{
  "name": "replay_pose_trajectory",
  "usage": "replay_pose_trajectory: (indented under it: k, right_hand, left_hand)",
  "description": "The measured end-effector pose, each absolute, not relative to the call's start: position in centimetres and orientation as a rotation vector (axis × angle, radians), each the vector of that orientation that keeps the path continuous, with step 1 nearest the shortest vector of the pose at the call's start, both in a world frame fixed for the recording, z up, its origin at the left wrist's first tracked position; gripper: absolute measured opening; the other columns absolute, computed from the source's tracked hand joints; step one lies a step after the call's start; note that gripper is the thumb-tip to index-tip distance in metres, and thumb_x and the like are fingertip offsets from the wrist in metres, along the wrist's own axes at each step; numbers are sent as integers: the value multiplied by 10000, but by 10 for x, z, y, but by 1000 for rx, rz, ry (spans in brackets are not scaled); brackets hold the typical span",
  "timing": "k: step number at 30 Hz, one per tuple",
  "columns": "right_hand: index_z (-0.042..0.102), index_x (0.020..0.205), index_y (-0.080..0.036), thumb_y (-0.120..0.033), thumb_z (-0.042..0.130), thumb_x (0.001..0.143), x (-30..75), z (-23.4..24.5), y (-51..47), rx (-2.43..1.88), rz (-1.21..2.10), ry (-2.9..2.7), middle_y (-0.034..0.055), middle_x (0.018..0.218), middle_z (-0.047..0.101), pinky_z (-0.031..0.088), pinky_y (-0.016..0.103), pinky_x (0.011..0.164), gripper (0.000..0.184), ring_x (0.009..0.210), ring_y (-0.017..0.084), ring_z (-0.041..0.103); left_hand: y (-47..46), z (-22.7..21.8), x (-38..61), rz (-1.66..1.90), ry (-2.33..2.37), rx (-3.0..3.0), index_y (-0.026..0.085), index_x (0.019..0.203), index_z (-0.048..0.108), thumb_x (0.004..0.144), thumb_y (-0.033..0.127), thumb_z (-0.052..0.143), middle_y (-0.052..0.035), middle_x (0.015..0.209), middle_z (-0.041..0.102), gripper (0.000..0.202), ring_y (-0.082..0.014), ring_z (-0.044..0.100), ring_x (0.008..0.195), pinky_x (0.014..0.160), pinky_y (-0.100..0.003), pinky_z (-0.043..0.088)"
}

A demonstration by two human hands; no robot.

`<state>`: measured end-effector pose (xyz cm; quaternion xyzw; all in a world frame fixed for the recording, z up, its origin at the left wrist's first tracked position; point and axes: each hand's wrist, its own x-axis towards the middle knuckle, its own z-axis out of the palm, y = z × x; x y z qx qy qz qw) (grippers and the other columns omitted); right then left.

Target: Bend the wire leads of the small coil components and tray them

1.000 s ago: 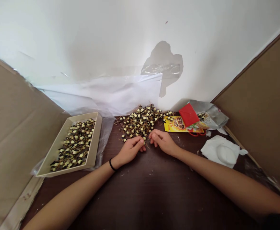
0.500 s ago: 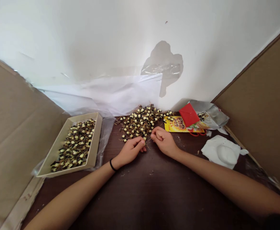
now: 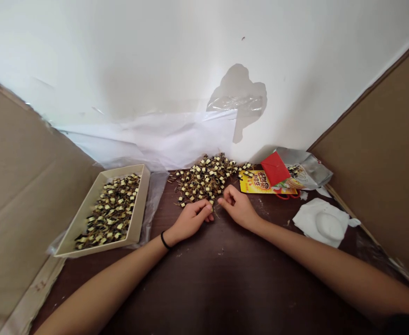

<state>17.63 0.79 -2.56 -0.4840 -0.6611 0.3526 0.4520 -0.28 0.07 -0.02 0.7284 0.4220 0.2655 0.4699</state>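
In the middle of the dark table, my left hand [image 3: 191, 219], a black band on its wrist, pinches a small yellow-and-black wired piece [image 3: 211, 203] between thumb and fingers. Thin wire ends [image 3: 216, 213] stick out from it toward the right. My right hand [image 3: 238, 207] is curled close by, thumb near the forefinger; whatever it may grip is too small to make out. Just behind both hands lies a heap of similar wired pieces [image 3: 204, 177], yellow blocks with black parts and brownish leads.
On the left, a cream tray [image 3: 139, 204] holds many similar pieces and rests on clear plastic. At the right lie a yellow packet [image 3: 251, 182], a red envelope-like piece [image 3: 276, 168], a silver bag [image 3: 312, 167], red scissor handles [image 3: 287, 197] and crumpled white tissue [image 3: 321, 221]. Cardboard walls flank the table.
My right hand's fingers have shifted slightly, with thumb and forefinger a little further apart. My left hand keeps its pinch in nearly the same place.
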Motion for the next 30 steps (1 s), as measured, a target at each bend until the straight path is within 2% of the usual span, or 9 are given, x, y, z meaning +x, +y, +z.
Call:
replay_pose_trajectory:
  k: [1,5,11,16,19,22,24,28,30]
  right_hand:
    - [460,731,-206,-192,552,752,177,-25,8,-1219,861,-1655,-77,554,335,273,227,534,96,525,106,339]
    - [542,865,-200,-92,492,739,179,-24,8,-1257,896,-1711,-96,499,258,239,224,509,173,476,99,294]
    - [507,902,-212,-215,541,760,180,-23,12,-1055,1210,-1508,-101,554,255,243,203,452,146,456,77,256]
    - [518,1160,-193,-335,564,764,177,-19,11,-964,1470,-1217,-134,482,261,205,179,336,423,345,51,197]
    - [501,1291,-143,-313,507,770,176,-17,9,-988,1494,-1193,-142,367,327,312,185,337,549,283,63,287]
    - [601,1204,-143,-223,483,667,176,-15,6,-1036,1508,-1144,-77,444,560,428,205,411,555,321,80,482]
    - [682,1049,-150,-206,466,610,175,-16,5,-1097,1513,-1147,-5,611,685,423,204,386,492,359,103,569]
    - [632,606,-154,-210,437,588,174,-19,3,-1241,1386,-1081,17,562,672,313,191,280,204,262,107,514]
    - [554,521,-167,-185,428,587,174,-21,4,-1247,1316,-1044,-7,496,633,353,202,309,144,225,88,470]
  left_hand:
    - [1,0,-3,653,1035,1782,148,698,553,904,374,420,-31,667,621,333,-124,553,627,632,-244,455]
    - [1,0,-3,661,1029,1770,151,694,546,900,384,433,-29,660,622,331,-122,555,620,618,-238,460]
    - [1,-1,-3,650,1015,1776,147,703,550,898,359,436,-28,671,621,310,-119,556,622,624,-237,460]
    - [1,-2,-4,647,1013,1788,150,703,547,901,362,432,-30,674,624,313,-120,554,623,617,-234,459]
    - [1,-2,-3,644,1011,1791,149,704,546,899,374,432,-32,676,623,319,-123,557,624,614,-236,461]
    - [1,0,-3,647,1006,1789,147,706,552,898,371,436,-29,674,619,316,-122,554,625,620,-238,462]
    - [1,0,-3,648,1003,1788,149,712,556,896,365,441,-26,673,617,306,-122,550,626,620,-237,460]
    - [1,-1,-4,640,1006,1789,147,728,562,901,362,431,-33,685,624,305,-126,558,637,628,-240,461]
    - [1,-1,-4,634,1010,1790,145,724,562,902,360,426,-38,691,626,311,-128,564,639,634,-245,462]
